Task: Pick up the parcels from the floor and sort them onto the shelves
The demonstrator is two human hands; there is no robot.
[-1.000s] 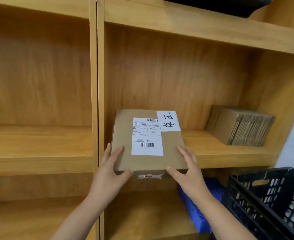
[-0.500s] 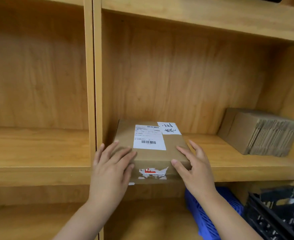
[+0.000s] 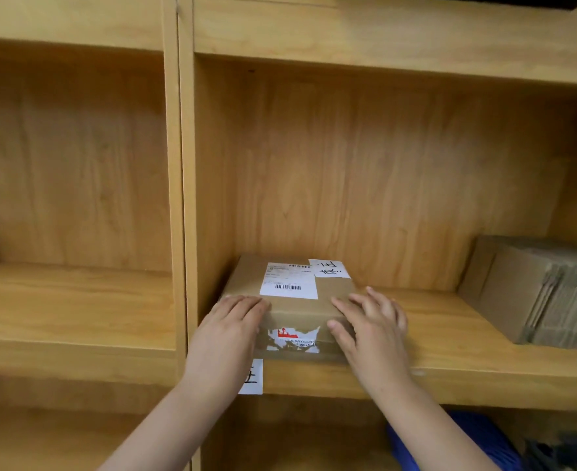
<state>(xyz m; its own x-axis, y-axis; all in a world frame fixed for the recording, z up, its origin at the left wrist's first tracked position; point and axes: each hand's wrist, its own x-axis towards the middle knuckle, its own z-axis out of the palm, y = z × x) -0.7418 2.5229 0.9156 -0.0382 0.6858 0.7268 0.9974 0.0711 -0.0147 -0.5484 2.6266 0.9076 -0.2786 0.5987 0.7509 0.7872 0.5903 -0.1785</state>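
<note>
Wooden shelving (image 3: 416, 164) fills the frame, with one upright running down left of centre. On the middle shelf (image 3: 467, 334), just right of that upright at lower centre, sits the box (image 3: 294, 311). It appears to rest flat on the board, its near face about level with the shelf's front edge. Both hands lie on its near top corners with fingers flat and spread, so neither grip is closed around it: the left hand (image 3: 227, 338) covers the near-left corner, the right hand (image 3: 370, 329) the near-right.

To finish well, I judge an even push from both palms best, sliding it straight back, clear of the lip and square to the upright.

It is a low brown carton. A white barcode label (image 3: 289, 280) sits on top beside a handwritten slip (image 3: 329, 268). A torn red-and-white sticker (image 3: 294, 338) marks its front. Below, a tag (image 3: 251, 377) hangs on the shelf edge.
</note>
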